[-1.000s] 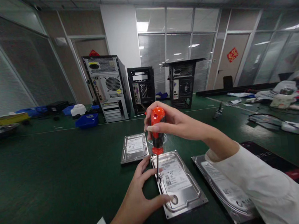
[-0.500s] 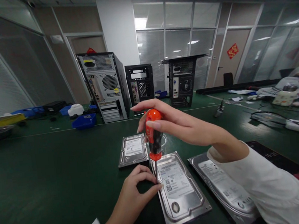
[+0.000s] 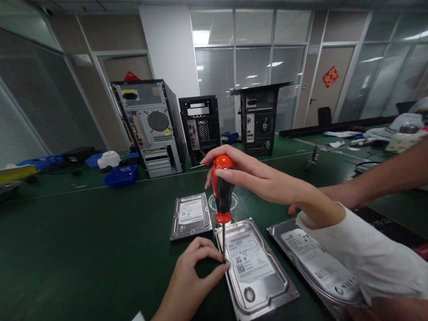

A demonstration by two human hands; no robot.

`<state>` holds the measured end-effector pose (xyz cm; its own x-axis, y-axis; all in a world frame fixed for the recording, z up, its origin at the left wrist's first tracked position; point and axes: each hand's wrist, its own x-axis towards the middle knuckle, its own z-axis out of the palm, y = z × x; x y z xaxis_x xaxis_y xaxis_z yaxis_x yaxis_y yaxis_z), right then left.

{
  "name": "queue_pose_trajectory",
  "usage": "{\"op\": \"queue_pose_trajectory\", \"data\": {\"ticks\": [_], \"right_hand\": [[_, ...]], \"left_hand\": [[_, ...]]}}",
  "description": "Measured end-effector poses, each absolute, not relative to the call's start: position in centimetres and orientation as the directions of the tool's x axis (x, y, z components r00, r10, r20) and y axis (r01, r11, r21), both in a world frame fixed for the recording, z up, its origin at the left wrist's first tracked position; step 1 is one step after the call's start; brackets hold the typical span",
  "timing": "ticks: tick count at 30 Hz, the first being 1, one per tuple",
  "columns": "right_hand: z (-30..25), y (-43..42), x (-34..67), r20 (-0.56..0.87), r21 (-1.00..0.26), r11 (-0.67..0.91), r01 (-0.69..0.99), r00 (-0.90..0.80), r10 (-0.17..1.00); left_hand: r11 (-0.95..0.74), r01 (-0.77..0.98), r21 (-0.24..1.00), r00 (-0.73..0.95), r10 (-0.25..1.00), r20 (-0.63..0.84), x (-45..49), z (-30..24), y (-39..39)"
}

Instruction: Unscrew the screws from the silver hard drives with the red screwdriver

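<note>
A silver hard drive (image 3: 255, 272) lies label-up on the green table in front of me. My right hand (image 3: 255, 179) is closed round the red-and-black handle of a screwdriver (image 3: 220, 192), held upright with its tip at the drive's left edge. My left hand (image 3: 195, 278) pinches thumb and forefinger together around the shaft near the tip, beside the drive's left edge. A second drive (image 3: 191, 214) lies behind, to the left. A third drive (image 3: 315, 269) lies to the right, partly under my white sleeve.
Three computer towers (image 3: 152, 126) stand at the back of the green table (image 3: 64, 255). Blue bins (image 3: 121, 174) and a yellow tray sit far left. Another person's bare arm (image 3: 397, 175) reaches in from the right, hand down near the third drive. Cables and clutter lie at the right.
Another person's arm has come in from the right. My left hand went from lying spread on the drive to pinching at the screwdriver's tip. The screwdriver stays upright at the drive's left edge.
</note>
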<state>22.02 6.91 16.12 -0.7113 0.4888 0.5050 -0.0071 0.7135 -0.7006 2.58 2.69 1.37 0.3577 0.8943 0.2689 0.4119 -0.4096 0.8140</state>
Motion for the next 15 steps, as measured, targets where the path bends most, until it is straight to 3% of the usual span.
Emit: {"op": "queue_pose_trajectory", "data": {"ticks": [15], "right_hand": [[16.0, 7.4, 23.5, 0.526, -0.679, 0.732, 0.064, -0.653, 0.545]], "left_hand": [[-0.427, 0.45, 0.784, 0.36, 0.89, 0.279, 2.6, 1.5, 2.5]]}}
